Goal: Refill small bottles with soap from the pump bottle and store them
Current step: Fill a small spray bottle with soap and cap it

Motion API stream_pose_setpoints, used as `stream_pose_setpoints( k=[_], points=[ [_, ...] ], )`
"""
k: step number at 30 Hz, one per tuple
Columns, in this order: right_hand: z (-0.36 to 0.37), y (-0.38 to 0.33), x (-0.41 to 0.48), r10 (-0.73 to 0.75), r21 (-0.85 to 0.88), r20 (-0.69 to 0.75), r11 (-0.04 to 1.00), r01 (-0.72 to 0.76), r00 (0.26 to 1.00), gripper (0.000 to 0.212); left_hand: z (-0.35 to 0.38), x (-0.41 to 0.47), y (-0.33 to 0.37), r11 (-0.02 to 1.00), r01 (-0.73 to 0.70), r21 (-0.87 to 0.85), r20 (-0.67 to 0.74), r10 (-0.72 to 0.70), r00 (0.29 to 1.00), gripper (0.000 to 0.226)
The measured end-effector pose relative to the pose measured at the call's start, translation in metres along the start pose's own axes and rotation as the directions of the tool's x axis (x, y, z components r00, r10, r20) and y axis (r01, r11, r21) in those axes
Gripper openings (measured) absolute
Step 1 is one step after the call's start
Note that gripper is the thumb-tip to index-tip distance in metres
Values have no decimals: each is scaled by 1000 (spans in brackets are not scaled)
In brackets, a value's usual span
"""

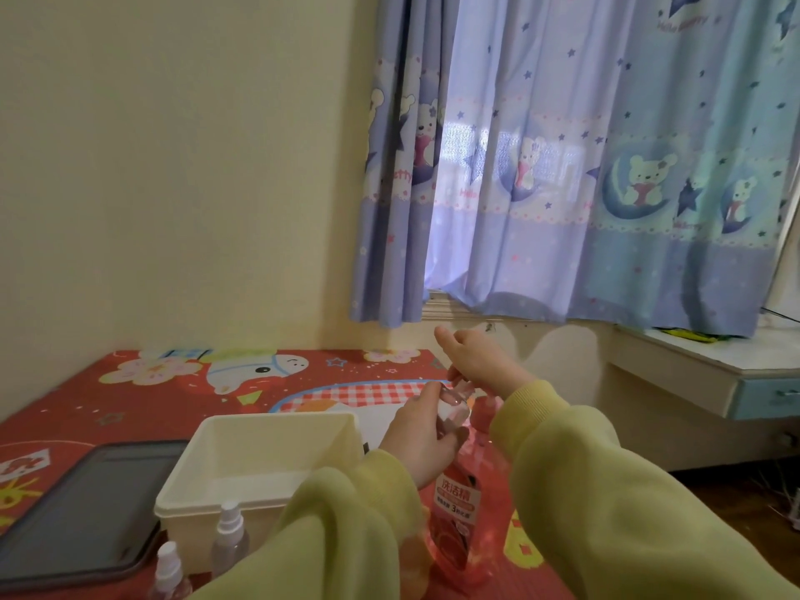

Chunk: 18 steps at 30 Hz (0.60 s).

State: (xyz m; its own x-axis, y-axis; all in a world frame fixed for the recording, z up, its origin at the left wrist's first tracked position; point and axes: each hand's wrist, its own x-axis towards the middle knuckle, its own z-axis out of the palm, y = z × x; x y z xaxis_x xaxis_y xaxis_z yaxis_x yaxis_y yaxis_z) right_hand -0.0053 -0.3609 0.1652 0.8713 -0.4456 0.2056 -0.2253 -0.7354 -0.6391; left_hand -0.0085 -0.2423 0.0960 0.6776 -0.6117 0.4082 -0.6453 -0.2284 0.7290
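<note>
Yellow-green sleeves [368, 534] are seen nearest, at six o'clock. At five o'clock a small clear bottle [452, 411] is gripped by the left hand [417, 435] beside the pink pump bottle [459, 508], whose top is covered by the right hand [480, 361]; its finger curl cannot be told. The mouth is best held steady under the spout, with slow strokes.

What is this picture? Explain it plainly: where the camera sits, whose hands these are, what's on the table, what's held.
No machine here: a person wears one camera on the head, so this single view looks down at their own hands. The left hand grips a small clear bottle by the top of a pink pump bottle. The right hand rests over the pump; how its fingers curl is unclear. On the red patterned cover sit a white tub, a spray bottle, a nearer spray bottle and a grey tray.
</note>
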Motion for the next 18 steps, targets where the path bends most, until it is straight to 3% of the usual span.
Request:
stream_pose_setpoints(
  k=[9,18],
  points=[
    [8,14,3,-65,-53,-78,997,61,995,54,9,-2,-7,1000,-21,-15,-29,21,999,21],
    [9,12,0,-44,-66,-34,997,42,998,49,9,-6,-7,996,12,-92,-50,-17,999,32]
  ],
)
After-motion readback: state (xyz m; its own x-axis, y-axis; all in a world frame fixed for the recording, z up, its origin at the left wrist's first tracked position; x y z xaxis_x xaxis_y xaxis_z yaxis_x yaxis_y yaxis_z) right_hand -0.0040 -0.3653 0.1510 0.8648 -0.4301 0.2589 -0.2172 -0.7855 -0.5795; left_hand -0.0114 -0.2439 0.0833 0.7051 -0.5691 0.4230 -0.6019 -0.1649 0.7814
